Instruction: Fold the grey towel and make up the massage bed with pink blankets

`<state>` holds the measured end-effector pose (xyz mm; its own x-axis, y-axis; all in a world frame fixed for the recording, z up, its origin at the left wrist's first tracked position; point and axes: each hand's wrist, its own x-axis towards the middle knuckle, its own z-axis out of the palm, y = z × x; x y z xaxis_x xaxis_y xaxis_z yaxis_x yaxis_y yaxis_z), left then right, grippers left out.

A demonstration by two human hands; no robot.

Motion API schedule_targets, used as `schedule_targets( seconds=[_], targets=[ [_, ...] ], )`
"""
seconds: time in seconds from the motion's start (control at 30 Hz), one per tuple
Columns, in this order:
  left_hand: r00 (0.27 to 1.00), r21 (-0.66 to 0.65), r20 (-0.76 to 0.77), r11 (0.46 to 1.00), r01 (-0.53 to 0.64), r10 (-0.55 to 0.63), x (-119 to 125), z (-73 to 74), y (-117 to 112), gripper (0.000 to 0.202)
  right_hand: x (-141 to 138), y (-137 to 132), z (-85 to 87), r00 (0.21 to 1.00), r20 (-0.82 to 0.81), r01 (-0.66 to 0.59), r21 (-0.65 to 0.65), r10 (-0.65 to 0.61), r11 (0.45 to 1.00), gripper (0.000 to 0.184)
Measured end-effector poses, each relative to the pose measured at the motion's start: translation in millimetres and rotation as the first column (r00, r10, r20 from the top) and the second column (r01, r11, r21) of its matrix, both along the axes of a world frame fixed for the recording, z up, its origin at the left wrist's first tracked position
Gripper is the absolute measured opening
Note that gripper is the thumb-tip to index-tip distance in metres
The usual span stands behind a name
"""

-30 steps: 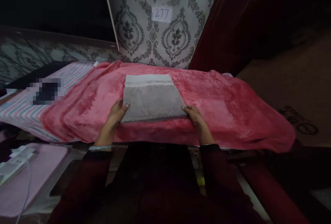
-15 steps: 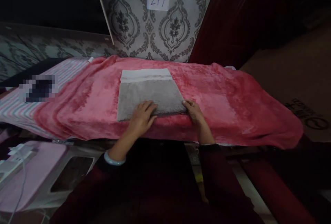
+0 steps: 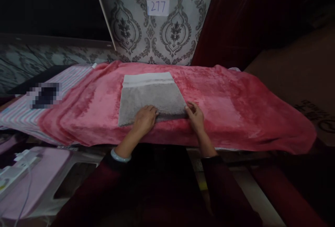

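A folded grey towel (image 3: 150, 96) with a white band at its far end lies on a pink fleece blanket (image 3: 235, 104) spread over a table. My left hand (image 3: 144, 119) rests palm down on the towel's near edge, fingers flat and together. My right hand (image 3: 195, 115) sits at the towel's near right corner, fingers curled and pinching that corner.
A striped cloth (image 3: 23, 113) covers the table's left part, with a dark blurred object (image 3: 45, 95) on it. A patterned wall panel carries a paper label "277" (image 3: 157, 7). A pink box with a white cable (image 3: 23, 171) stands at lower left. A brown carton (image 3: 300, 80) is at right.
My left hand slid from the towel's near left corner to the middle of its near edge. My right hand stayed at the right corner.
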<state>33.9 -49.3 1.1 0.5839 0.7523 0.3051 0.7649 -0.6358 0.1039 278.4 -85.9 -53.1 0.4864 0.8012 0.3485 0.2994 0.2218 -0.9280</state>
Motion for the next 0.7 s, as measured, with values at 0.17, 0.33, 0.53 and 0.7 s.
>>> schedule_targets(
  seconds=[0.17,0.33,0.53,0.7],
  targets=[
    [0.999,-0.052,0.003,0.998,-0.045,0.046,2.9,9.4,-1.6,0.027,-27.9,-20.6,0.2,0.843,0.446,0.178,0.294,-0.3,0.939,0.018],
    [0.996,-0.095,-0.002,0.992,-0.087,0.087,3.6,14.1,-1.9,0.026,-53.1,-29.1,1.6,0.711,0.677,0.07,0.201,-0.191,0.977,0.022],
    [0.991,-0.101,0.039,0.987,-0.121,0.126,2.9,12.9,-1.3,0.025,-59.9,-29.2,-2.9,0.644,0.74,0.086,0.182,-0.194,0.98,0.024],
    [0.99,-0.111,0.02,0.984,-0.137,0.14,3.7,14.9,-2.3,0.026,-62.4,-30.1,-7.6,0.615,0.753,0.204,0.135,-0.234,0.97,0.027]
  ],
)
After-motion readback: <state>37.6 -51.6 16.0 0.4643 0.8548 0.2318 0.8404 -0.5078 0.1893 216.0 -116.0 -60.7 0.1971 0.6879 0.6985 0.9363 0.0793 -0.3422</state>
